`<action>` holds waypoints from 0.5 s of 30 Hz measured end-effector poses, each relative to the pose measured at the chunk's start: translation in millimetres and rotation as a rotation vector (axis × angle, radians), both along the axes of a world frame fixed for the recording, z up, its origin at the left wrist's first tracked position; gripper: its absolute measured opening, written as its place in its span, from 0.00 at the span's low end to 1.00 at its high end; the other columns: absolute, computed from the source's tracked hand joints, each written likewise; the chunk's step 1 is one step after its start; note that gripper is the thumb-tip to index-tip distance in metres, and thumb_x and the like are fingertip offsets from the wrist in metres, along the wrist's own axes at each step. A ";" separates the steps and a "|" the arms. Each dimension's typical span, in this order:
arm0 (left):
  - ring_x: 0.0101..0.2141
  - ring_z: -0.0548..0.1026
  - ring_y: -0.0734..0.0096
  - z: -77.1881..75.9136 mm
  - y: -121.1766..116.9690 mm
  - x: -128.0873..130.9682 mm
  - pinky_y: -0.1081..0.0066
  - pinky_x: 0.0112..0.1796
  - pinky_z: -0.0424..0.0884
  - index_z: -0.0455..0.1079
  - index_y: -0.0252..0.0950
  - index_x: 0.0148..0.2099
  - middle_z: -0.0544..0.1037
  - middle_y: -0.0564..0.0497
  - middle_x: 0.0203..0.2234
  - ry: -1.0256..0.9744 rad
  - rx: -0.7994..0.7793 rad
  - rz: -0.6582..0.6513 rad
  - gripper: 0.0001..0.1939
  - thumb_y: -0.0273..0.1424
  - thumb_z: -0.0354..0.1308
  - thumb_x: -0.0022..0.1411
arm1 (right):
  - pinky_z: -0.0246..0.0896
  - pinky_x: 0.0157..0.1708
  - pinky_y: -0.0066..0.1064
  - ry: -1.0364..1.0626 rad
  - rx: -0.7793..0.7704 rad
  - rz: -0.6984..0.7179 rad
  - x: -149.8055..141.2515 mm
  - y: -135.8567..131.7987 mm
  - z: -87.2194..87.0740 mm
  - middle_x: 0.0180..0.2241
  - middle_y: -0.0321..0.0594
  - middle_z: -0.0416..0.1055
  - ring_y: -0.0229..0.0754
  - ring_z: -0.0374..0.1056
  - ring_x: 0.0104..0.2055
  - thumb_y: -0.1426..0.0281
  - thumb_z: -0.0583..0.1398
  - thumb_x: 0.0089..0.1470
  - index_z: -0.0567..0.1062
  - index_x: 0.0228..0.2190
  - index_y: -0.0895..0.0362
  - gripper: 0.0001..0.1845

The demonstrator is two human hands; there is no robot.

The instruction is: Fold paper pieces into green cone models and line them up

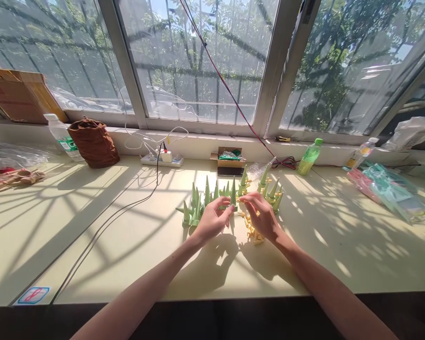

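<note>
Both of my hands meet over the middle of a pale yellow table (92, 245). My left hand (212, 220) is closed, its fingers pinched on a green cone (233, 194) that stands upright. My right hand (262, 216) is closed too, fingertips pinched on a small yellow piece at the base of that cone. Several more green cones (198, 208) stand in a cluster behind and left of my hands, others (273, 191) to the right. A small heap of yellow pieces (253, 232) lies under my right hand.
On the far sill side stand a brown bag (94, 143), a white bottle (62, 137), a power strip (162, 159) with cables across the table, a small cardboard box (230, 158), a green bottle (310, 157) and plastic-wrapped packs (393, 191). Windows run behind.
</note>
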State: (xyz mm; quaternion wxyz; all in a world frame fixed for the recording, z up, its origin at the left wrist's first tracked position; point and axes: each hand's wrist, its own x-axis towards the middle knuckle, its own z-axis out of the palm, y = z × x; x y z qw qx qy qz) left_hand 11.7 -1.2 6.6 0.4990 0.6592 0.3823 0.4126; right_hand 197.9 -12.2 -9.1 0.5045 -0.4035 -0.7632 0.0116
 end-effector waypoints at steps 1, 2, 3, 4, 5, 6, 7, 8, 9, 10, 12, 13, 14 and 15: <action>0.17 0.69 0.81 -0.2 0.2 -0.1 0.77 0.13 0.64 0.66 0.32 0.51 0.74 0.39 0.45 0.002 0.004 0.002 0.20 0.41 0.58 0.62 | 0.66 0.35 0.33 0.001 0.006 0.009 -0.4 0.3 -0.8 0.38 0.42 0.69 0.41 0.69 0.38 0.72 0.51 0.65 0.73 0.43 0.54 0.12; 0.17 0.69 0.81 -0.4 0.4 -0.1 0.77 0.13 0.65 0.66 0.32 0.51 0.74 0.39 0.45 0.002 0.011 0.006 0.20 0.41 0.58 0.62 | 0.66 0.36 0.34 0.002 0.008 0.015 -0.6 0.6 -1.5 0.38 0.42 0.69 0.42 0.69 0.39 0.72 0.51 0.65 0.73 0.43 0.54 0.12; 0.17 0.69 0.81 -0.8 0.5 0.0 0.78 0.14 0.65 0.66 0.32 0.50 0.75 0.40 0.45 0.002 0.021 0.012 0.20 0.41 0.58 0.62 | 0.66 0.37 0.34 0.004 0.007 0.018 -0.6 0.9 -2.1 0.38 0.43 0.70 0.42 0.69 0.39 0.72 0.51 0.65 0.73 0.43 0.54 0.11; 0.18 0.69 0.81 -1.3 0.7 0.1 0.78 0.14 0.65 0.66 0.32 0.50 0.75 0.40 0.45 0.001 0.030 0.017 0.20 0.41 0.58 0.62 | 0.66 0.37 0.34 0.004 0.002 0.019 -0.5 1.0 -2.5 0.38 0.43 0.70 0.43 0.69 0.40 0.72 0.51 0.65 0.72 0.43 0.55 0.11; 0.18 0.70 0.81 -1.7 0.8 0.1 0.78 0.14 0.65 0.67 0.32 0.50 0.75 0.40 0.44 0.000 0.039 0.021 0.20 0.40 0.58 0.62 | 0.66 0.37 0.34 0.006 -0.006 0.020 -0.3 1.0 -2.8 0.38 0.43 0.71 0.43 0.69 0.40 0.72 0.51 0.65 0.72 0.42 0.55 0.11; 0.18 0.69 0.82 -2.1 1.0 0.2 0.78 0.14 0.65 0.67 0.32 0.50 0.75 0.41 0.44 0.001 0.047 0.024 0.20 0.40 0.58 0.62 | 0.66 0.37 0.34 0.008 -0.016 0.019 -0.1 0.9 -3.0 0.38 0.43 0.71 0.43 0.70 0.40 0.72 0.51 0.65 0.72 0.42 0.55 0.10; 0.18 0.69 0.82 -2.5 1.1 0.3 0.78 0.15 0.65 0.67 0.32 0.50 0.75 0.41 0.44 0.005 0.053 0.025 0.19 0.40 0.58 0.62 | 0.66 0.36 0.33 0.012 -0.025 0.018 0.0 0.7 -3.2 0.38 0.43 0.72 0.43 0.70 0.39 0.71 0.52 0.65 0.72 0.42 0.55 0.10; 0.18 0.69 0.82 -2.7 1.2 0.3 0.78 0.15 0.65 0.67 0.33 0.50 0.75 0.41 0.44 0.010 0.060 0.026 0.19 0.40 0.58 0.62 | 0.66 0.35 0.33 0.015 -0.033 0.018 0.1 0.4 -3.2 0.38 0.43 0.72 0.43 0.70 0.39 0.71 0.52 0.65 0.72 0.42 0.56 0.09; 0.18 0.69 0.82 -2.9 1.3 0.2 0.78 0.15 0.65 0.67 0.33 0.50 0.75 0.41 0.44 0.016 0.066 0.028 0.19 0.40 0.58 0.62 | 0.66 0.35 0.32 0.019 -0.037 0.018 0.0 0.0 -3.1 0.38 0.43 0.72 0.43 0.70 0.39 0.71 0.52 0.65 0.72 0.42 0.56 0.09; 0.18 0.70 0.81 -3.0 1.3 0.2 0.78 0.15 0.65 0.67 0.33 0.50 0.75 0.42 0.44 0.023 0.072 0.030 0.19 0.40 0.58 0.62 | 0.67 0.34 0.32 0.022 -0.038 0.018 -0.1 -0.4 -2.8 0.38 0.43 0.72 0.42 0.71 0.39 0.71 0.52 0.65 0.72 0.41 0.55 0.09; 0.18 0.70 0.81 -3.0 1.3 0.0 0.78 0.16 0.65 0.67 0.34 0.50 0.75 0.42 0.44 0.041 0.090 0.036 0.19 0.41 0.58 0.62 | 0.66 0.33 0.32 0.023 -0.031 0.018 -0.5 -1.2 -1.6 0.37 0.43 0.73 0.42 0.71 0.38 0.71 0.53 0.65 0.73 0.41 0.55 0.09; 0.18 0.70 0.81 -3.0 1.2 -0.1 0.78 0.16 0.66 0.67 0.34 0.50 0.75 0.43 0.44 0.050 0.102 0.041 0.19 0.41 0.58 0.62 | 0.66 0.33 0.31 0.020 -0.026 0.021 -0.7 -1.6 -0.7 0.37 0.42 0.73 0.42 0.71 0.38 0.71 0.53 0.65 0.73 0.40 0.55 0.09; 0.19 0.70 0.81 -3.1 1.0 -0.2 0.77 0.17 0.67 0.68 0.34 0.50 0.76 0.43 0.43 0.061 0.115 0.045 0.19 0.41 0.58 0.63 | 0.66 0.33 0.31 0.015 -0.020 0.026 -0.9 -2.0 0.1 0.36 0.42 0.73 0.41 0.70 0.37 0.71 0.53 0.65 0.73 0.40 0.55 0.09; 0.19 0.71 0.81 -3.2 0.8 -0.3 0.77 0.18 0.67 0.68 0.34 0.50 0.76 0.44 0.43 0.071 0.127 0.050 0.19 0.41 0.57 0.63 | 0.66 0.33 0.31 0.011 -0.015 0.033 -1.1 -2.3 0.9 0.36 0.42 0.72 0.41 0.70 0.36 0.71 0.53 0.65 0.74 0.39 0.55 0.09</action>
